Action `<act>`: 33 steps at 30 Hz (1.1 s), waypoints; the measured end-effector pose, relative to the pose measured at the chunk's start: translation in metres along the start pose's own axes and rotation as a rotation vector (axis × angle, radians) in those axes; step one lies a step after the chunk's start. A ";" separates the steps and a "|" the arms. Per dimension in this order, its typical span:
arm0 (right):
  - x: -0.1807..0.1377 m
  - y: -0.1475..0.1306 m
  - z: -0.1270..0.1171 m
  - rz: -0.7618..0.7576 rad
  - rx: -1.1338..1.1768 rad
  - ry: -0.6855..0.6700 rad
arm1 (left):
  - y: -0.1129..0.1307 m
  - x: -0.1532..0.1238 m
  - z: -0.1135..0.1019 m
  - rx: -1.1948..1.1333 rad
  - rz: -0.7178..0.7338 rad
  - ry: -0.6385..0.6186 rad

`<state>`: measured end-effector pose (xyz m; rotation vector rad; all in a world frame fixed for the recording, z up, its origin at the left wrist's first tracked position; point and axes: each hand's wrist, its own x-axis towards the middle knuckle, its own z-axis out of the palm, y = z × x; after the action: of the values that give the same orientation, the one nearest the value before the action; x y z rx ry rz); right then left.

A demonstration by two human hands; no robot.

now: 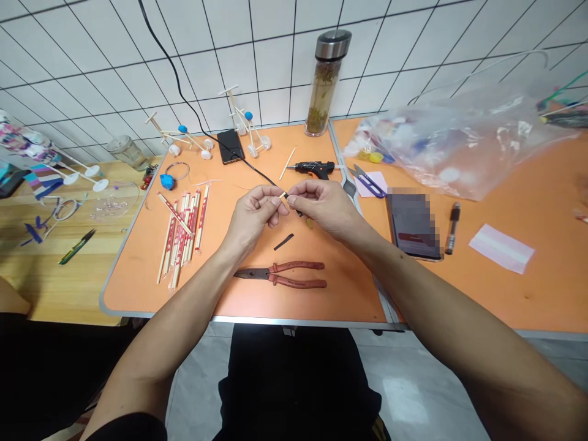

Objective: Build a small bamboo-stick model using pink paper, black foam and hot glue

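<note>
Over the middle of the orange table, my left hand [257, 211] pinches a short piece of wooden stick [284, 200]. My right hand [321, 205] meets it from the other side, thumb and finger closed at the stick's dark end. A small black bit shows there; whether it is tape or a strip I cannot tell. Below the hands lie a loose black strip [283, 242] and pliers [285, 274] with red handles. A black glue gun [316, 168] rests just beyond my right hand, and a thin wooden stick [287, 163] lies beside it.
Paper-wrapped chopsticks [184, 233] lie to the left. Two stick models [184, 138] with white wheels, a phone [230, 146] and a tea bottle [325, 86] stand behind. Rightward are scissors [370, 182], another phone [413, 225], a marker [452, 228] and a plastic bag [441, 147].
</note>
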<state>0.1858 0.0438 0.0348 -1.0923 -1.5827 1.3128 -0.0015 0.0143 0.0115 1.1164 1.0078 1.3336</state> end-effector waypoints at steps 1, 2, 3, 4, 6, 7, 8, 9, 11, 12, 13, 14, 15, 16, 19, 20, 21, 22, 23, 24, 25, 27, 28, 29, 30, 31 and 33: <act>0.000 0.000 0.000 0.001 -0.001 -0.001 | 0.000 0.000 0.000 0.002 0.001 -0.001; 0.000 0.001 0.000 0.001 -0.002 -0.003 | 0.000 0.000 0.000 0.003 0.005 -0.003; 0.000 0.001 0.000 0.001 -0.004 -0.005 | -0.001 0.000 0.000 0.001 0.009 -0.006; 0.000 0.002 0.000 -0.001 -0.005 -0.006 | -0.001 0.000 0.000 -0.002 0.014 -0.009; 0.001 0.003 0.000 -0.006 -0.003 -0.009 | -0.001 0.001 -0.001 -0.009 0.017 -0.011; 0.001 0.004 0.000 -0.007 -0.001 -0.008 | -0.001 0.001 -0.001 -0.010 0.013 -0.008; 0.001 0.004 0.000 -0.008 0.002 -0.008 | 0.000 0.001 -0.001 -0.009 0.007 -0.003; 0.002 0.005 0.000 -0.008 0.004 -0.009 | 0.000 0.001 -0.001 -0.007 -0.002 0.003; 0.003 0.006 0.000 -0.008 0.007 -0.015 | 0.000 0.001 -0.002 -0.005 -0.012 0.015; 0.003 0.007 -0.001 -0.010 0.008 -0.023 | 0.000 0.001 -0.002 -0.005 -0.011 0.021; 0.004 0.007 -0.001 -0.014 0.007 -0.035 | 0.000 0.001 -0.002 -0.004 -0.009 0.026; 0.004 0.008 -0.002 -0.020 0.001 -0.047 | 0.000 0.001 -0.003 -0.002 -0.006 0.030; 0.004 0.009 -0.002 -0.024 -0.009 -0.056 | 0.000 0.001 -0.003 0.000 -0.004 0.035; 0.005 0.009 -0.003 -0.026 -0.020 -0.060 | -0.001 0.001 -0.003 0.002 -0.004 0.039; 0.006 0.011 -0.004 -0.015 -0.031 -0.059 | -0.001 0.001 -0.004 0.000 -0.006 0.049; 0.006 0.012 -0.005 -0.012 -0.025 -0.060 | -0.001 0.001 -0.005 -0.003 -0.005 0.050; 0.006 0.012 -0.005 -0.010 -0.020 -0.064 | -0.001 0.001 -0.005 -0.008 -0.004 0.049; 0.006 0.012 -0.005 -0.009 -0.019 -0.069 | -0.001 0.001 -0.005 -0.014 -0.002 0.047; 0.006 0.012 -0.005 -0.009 -0.024 -0.072 | -0.001 0.001 -0.005 -0.018 0.000 0.045; 0.006 0.012 -0.005 -0.010 -0.033 -0.074 | -0.001 0.002 -0.005 -0.018 -0.001 0.042; 0.006 0.012 -0.005 -0.011 -0.045 -0.075 | -0.001 0.002 -0.005 -0.016 -0.002 0.043; 0.006 0.011 -0.006 -0.017 -0.066 -0.071 | -0.002 0.002 -0.005 -0.003 -0.008 0.051; 0.006 0.010 -0.006 -0.020 -0.076 -0.070 | -0.002 0.002 -0.005 0.002 -0.012 0.057; 0.006 0.010 -0.006 -0.020 -0.085 -0.072 | -0.002 0.002 -0.004 0.004 -0.016 0.062; 0.007 0.010 -0.007 -0.017 -0.089 -0.072 | -0.002 0.002 -0.004 0.004 -0.019 0.067; 0.007 0.010 -0.007 -0.010 -0.091 -0.072 | -0.002 0.002 -0.004 0.002 -0.022 0.069; 0.007 0.010 -0.007 0.003 -0.092 -0.074 | -0.002 0.003 -0.004 -0.002 -0.025 0.069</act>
<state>0.1919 0.0535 0.0268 -1.1134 -1.7118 1.3066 -0.0053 0.0173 0.0087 1.0590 1.0667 1.3605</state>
